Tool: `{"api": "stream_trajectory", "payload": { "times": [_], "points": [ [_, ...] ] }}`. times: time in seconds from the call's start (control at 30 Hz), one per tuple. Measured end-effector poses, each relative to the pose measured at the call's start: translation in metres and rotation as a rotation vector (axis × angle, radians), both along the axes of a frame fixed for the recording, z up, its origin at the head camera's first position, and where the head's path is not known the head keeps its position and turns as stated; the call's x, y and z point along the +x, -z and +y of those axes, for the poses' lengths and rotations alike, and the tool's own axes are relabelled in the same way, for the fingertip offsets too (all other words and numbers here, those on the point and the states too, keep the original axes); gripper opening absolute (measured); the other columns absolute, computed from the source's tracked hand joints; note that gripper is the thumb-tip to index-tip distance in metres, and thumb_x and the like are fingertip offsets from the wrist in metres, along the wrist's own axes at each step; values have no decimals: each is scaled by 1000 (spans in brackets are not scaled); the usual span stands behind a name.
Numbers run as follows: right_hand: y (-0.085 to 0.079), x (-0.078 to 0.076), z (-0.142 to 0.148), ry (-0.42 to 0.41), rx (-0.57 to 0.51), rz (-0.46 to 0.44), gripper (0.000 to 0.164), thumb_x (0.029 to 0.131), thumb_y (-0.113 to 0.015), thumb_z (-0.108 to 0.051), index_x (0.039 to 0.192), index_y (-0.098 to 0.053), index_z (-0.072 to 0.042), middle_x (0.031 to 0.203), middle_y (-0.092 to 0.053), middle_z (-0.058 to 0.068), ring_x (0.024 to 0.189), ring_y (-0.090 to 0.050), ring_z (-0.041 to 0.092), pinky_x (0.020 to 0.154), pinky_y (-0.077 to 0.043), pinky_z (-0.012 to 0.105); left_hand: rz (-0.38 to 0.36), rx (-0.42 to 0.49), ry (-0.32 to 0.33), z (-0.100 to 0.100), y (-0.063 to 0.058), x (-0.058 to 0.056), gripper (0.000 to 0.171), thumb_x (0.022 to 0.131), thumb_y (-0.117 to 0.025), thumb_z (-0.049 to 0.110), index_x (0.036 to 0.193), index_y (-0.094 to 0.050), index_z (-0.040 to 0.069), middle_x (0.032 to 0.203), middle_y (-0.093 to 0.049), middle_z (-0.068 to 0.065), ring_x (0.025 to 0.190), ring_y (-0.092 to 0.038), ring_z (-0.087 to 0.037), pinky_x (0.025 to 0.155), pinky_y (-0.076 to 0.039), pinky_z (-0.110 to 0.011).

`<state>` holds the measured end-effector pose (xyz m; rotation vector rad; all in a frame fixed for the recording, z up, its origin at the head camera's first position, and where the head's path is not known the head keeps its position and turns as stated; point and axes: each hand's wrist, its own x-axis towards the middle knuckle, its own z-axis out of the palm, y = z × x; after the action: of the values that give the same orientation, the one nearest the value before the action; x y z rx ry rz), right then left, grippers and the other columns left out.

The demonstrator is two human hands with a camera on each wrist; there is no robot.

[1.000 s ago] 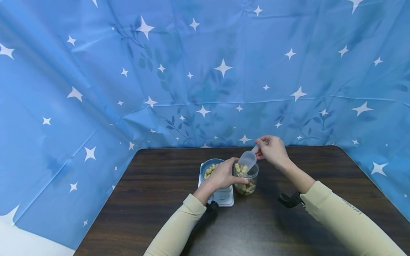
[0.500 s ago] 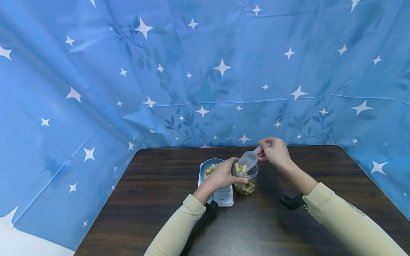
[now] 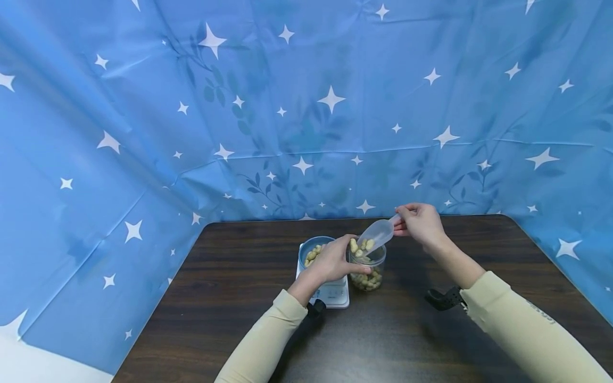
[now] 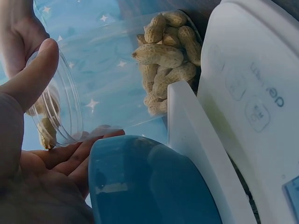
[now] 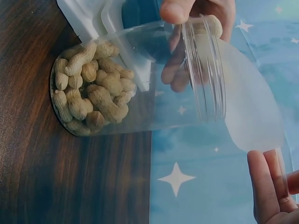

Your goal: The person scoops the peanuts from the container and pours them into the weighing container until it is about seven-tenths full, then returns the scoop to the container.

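A clear jar (image 5: 161, 116) stands on the table with peanuts (image 5: 88, 93) heaped at its bottom. My left hand (image 3: 332, 260) grips it near the rim, thumb on one side and fingers on the other. With my right hand (image 3: 421, 223) I pinch the handle of a translucent plastic scoop (image 3: 378, 234). The scoop slants over the jar's mouth, and a few peanuts show in and beside its lower end. To the left, a blue bowl (image 3: 303, 256) with peanuts rests on a white kitchen scale (image 3: 339, 299), partly hidden by my left hand.
The dark wooden table (image 3: 230, 298) runs back to a blue curtain (image 3: 268, 117) printed with white stars. Bowl and scale stand close against the jar's left side. Dark wrist straps (image 3: 444, 299) hang below both forearms.
My right hand has moved right and slightly up, drawing the scoop higher and tilting it flatter at the jar's mouth. My left hand stays on the jar.
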<state>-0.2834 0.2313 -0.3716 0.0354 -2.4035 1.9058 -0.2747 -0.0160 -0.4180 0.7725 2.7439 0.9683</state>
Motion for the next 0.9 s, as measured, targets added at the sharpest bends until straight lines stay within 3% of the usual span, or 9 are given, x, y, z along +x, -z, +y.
{"api": "stream_trajectory", "payload": {
  "times": [0.27, 0.47, 0.9],
  "points": [
    [5, -1, 8, 4, -46, 1, 41, 111, -43, -14, 130, -49, 22, 81, -71, 9, 70, -72, 11, 72, -59, 31, 16, -16, 3, 0, 0, 0, 83, 84, -84, 51, 150, -48, 14, 135, -62, -1, 117, -60, -17, 95, -51, -40],
    [10, -1, 10, 3, -63, -14, 42, 112, -42, -14, 131, -47, 23, 81, -70, 7, 72, -72, 9, 74, -59, 30, 24, -1, 8, 0, 1, -1, 81, 84, -84, 49, 148, -50, 13, 133, -62, 0, 114, -61, -15, 93, -51, -38],
    [9, 3, 0, -34, -15, -20, 45, 112, -44, -16, 136, -46, 21, 87, -72, 14, 74, -73, 13, 77, -59, 37, 28, 10, 8, -1, 1, -1, 81, 83, -86, 49, 147, -51, 14, 132, -63, 1, 112, -61, -13, 92, -51, -38]
  ]
}}
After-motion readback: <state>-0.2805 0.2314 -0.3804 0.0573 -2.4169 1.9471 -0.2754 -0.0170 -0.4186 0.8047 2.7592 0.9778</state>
